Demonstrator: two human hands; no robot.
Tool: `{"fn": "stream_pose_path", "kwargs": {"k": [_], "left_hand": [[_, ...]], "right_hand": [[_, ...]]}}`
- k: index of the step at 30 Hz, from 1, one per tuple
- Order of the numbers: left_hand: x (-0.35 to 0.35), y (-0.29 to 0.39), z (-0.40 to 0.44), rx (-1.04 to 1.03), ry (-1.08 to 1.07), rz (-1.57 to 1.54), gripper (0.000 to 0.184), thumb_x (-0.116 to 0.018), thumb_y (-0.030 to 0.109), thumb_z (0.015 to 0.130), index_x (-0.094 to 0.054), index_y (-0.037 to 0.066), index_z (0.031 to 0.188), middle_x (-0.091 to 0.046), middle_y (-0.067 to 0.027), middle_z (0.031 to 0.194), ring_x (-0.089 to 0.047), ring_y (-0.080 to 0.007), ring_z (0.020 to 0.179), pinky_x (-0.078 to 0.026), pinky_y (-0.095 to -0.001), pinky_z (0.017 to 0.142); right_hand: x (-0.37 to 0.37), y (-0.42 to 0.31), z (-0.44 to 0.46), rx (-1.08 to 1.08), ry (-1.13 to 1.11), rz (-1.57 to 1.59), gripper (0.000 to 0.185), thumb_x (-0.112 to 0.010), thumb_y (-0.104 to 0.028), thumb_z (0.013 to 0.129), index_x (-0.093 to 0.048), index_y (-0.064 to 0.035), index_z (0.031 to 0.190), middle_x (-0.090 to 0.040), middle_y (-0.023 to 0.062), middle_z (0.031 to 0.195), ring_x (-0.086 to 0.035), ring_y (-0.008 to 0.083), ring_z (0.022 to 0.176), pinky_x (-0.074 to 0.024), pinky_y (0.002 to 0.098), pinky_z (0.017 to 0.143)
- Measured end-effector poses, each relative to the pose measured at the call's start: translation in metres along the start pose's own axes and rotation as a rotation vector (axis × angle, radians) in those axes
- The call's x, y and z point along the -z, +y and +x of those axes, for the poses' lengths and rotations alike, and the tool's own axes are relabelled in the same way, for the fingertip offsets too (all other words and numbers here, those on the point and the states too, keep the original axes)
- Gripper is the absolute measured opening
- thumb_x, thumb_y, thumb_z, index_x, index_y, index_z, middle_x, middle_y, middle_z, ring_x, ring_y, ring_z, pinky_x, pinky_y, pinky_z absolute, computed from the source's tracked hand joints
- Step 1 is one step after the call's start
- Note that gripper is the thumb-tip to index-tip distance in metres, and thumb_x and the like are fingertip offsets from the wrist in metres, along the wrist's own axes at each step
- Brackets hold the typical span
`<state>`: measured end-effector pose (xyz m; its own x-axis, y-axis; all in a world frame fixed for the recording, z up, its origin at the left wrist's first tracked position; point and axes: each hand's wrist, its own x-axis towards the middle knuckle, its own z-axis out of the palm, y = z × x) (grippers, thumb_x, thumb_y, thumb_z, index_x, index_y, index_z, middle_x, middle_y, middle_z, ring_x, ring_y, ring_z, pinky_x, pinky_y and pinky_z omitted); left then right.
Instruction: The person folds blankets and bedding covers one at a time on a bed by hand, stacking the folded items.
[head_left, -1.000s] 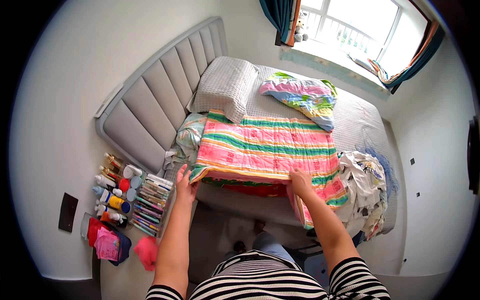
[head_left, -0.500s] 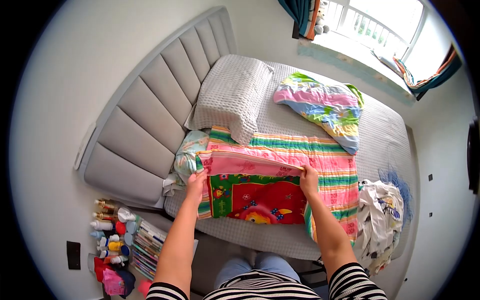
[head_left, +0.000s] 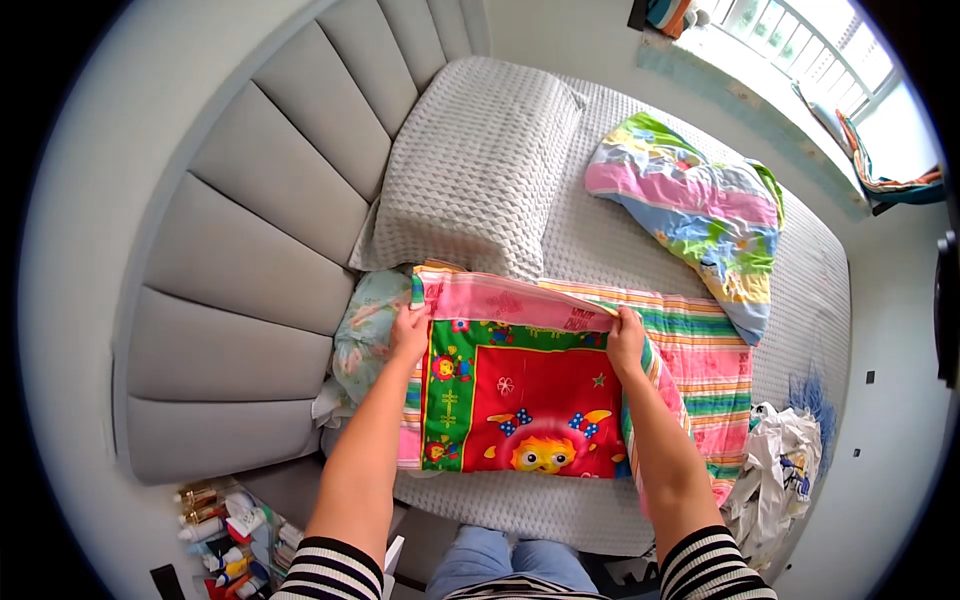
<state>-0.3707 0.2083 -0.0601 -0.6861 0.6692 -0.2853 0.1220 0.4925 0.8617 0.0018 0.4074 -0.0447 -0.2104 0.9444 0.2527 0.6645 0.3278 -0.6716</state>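
Nearest you, bottles (head_left: 203, 531) crowd together at the lower left, by the bed (head_left: 530, 510). The quilt (head_left: 540, 385) lies across the bed's near side, red panel showing between your arms, stripes to the right. Your left hand (head_left: 409, 330) pinches its border toward the headboard (head_left: 250, 240); your right hand (head_left: 626, 342) pinches it well apart from the left. White clothes (head_left: 775, 455) lie just beside its right end. Beyond sit a grey pillow (head_left: 470, 170), a bright cloth (head_left: 695, 200) and, farthest, the window (head_left: 812, 45).
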Motion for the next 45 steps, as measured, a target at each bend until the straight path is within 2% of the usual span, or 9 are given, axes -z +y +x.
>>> {"fn": "stream_pose_path", "kwargs": {"k": [4, 7, 13, 18, 21, 35, 40, 41, 45], "left_hand": [[-0.013, -0.042, 0.041, -0.034, -0.093, 0.035, 0.040, -0.051, 0.004, 0.097, -0.036, -0.004, 0.133, -0.062, -0.0121, 0.130, -0.060, -0.0112, 0.106, -0.047, -0.0238, 0.090], [-0.024, -0.062, 0.051, -0.048, -0.092, -0.018, 0.058, -0.057, 0.005, 0.093, -0.028, -0.003, 0.142, -0.059, -0.0168, 0.133, -0.061, -0.0196, 0.111, -0.047, -0.0289, 0.095], [-0.021, -0.022, -0.016, -0.376, 0.029, 0.512, 0.095, -0.074, 0.013, 0.080, -0.015, 0.005, 0.154, -0.042, -0.0267, 0.144, -0.039, -0.0440, 0.133, -0.030, -0.0488, 0.112], [-0.005, -0.039, -0.067, -0.142, 0.176, 0.405, 0.102, -0.080, 0.040, 0.075, -0.022, 0.000, 0.150, -0.040, -0.0321, 0.142, -0.041, -0.0456, 0.132, -0.035, -0.0487, 0.108], [0.013, -0.031, -0.084, 0.286, -0.147, 0.386, 0.101, -0.078, 0.052, 0.074, -0.032, -0.004, 0.144, -0.050, -0.0323, 0.134, -0.050, -0.0447, 0.125, -0.041, -0.0460, 0.104], [0.171, 0.003, -0.180, 0.060, -0.124, 0.585, 0.069, -0.078, 0.022, 0.076, -0.045, 0.006, 0.135, -0.065, -0.0235, 0.112, -0.064, -0.0387, 0.104, -0.051, -0.0435, 0.088], [0.137, -0.011, -0.172, -0.165, 0.256, 1.019, 0.101, -0.080, 0.026, 0.074, -0.019, 0.011, 0.154, -0.032, -0.0220, 0.152, -0.039, -0.0387, 0.135, -0.035, -0.0524, 0.108], [0.115, -0.006, -0.173, -0.114, 0.114, 1.002, 0.105, -0.080, 0.027, 0.075, -0.014, 0.012, 0.156, -0.010, -0.0181, 0.160, -0.022, -0.0404, 0.143, -0.024, -0.0581, 0.112], [0.013, -0.020, -0.198, -0.360, -0.120, 0.761, 0.095, -0.076, 0.024, 0.077, -0.022, 0.013, 0.154, -0.015, -0.0195, 0.159, -0.020, -0.0395, 0.145, -0.026, -0.0580, 0.112]], "right_hand": [[-0.054, 0.019, 0.003, -0.046, 0.002, -0.015, 0.031, -0.056, -0.001, 0.087, -0.056, -0.0006, 0.117, -0.050, 0.0293, 0.131, -0.048, 0.0445, 0.122, -0.0412, 0.0445, 0.102], [-0.079, 0.015, -0.018, 0.044, -0.133, -0.032, 0.067, -0.064, -0.005, 0.084, -0.037, -0.0085, 0.146, -0.024, 0.0322, 0.152, -0.036, 0.0488, 0.135, -0.0352, 0.0437, 0.110], [-0.102, -0.050, -0.094, -0.206, -0.752, -0.341, 0.104, -0.082, -0.047, 0.068, -0.024, -0.0314, 0.153, -0.003, 0.0151, 0.163, -0.012, 0.0420, 0.147, -0.0250, 0.0697, 0.106], [-0.121, -0.049, -0.105, -0.293, -0.755, -0.418, 0.105, -0.081, -0.048, 0.070, -0.019, -0.0322, 0.154, -0.003, 0.0140, 0.163, -0.011, 0.0414, 0.147, -0.0248, 0.0725, 0.105], [-0.119, -0.048, -0.103, -0.298, -0.769, -0.410, 0.102, -0.080, -0.044, 0.073, -0.019, -0.0316, 0.154, -0.004, 0.0139, 0.163, -0.013, 0.0404, 0.147, -0.0260, 0.0721, 0.105], [-0.059, -0.156, -0.207, 0.060, -0.697, -0.249, 0.089, -0.069, -0.054, 0.079, -0.028, -0.0250, 0.152, -0.014, 0.0161, 0.161, -0.020, 0.0407, 0.145, -0.0192, 0.0682, 0.109], [-0.058, -0.156, -0.242, -0.012, -0.875, -0.326, 0.098, -0.076, -0.039, 0.074, -0.021, -0.0293, 0.154, -0.014, 0.0151, 0.161, -0.018, 0.0426, 0.145, -0.0237, 0.0667, 0.109], [-0.055, -0.151, -0.247, -0.053, -0.871, -0.347, 0.096, -0.075, -0.036, 0.074, -0.022, -0.0291, 0.154, -0.015, 0.0158, 0.161, -0.019, 0.0427, 0.145, -0.0242, 0.0657, 0.110], [-0.030, -0.100, -0.273, -0.059, -0.734, -0.403, 0.092, -0.074, -0.031, 0.073, -0.027, -0.0276, 0.152, -0.019, 0.0167, 0.159, -0.020, 0.0419, 0.145, -0.0241, 0.0636, 0.110]]}}
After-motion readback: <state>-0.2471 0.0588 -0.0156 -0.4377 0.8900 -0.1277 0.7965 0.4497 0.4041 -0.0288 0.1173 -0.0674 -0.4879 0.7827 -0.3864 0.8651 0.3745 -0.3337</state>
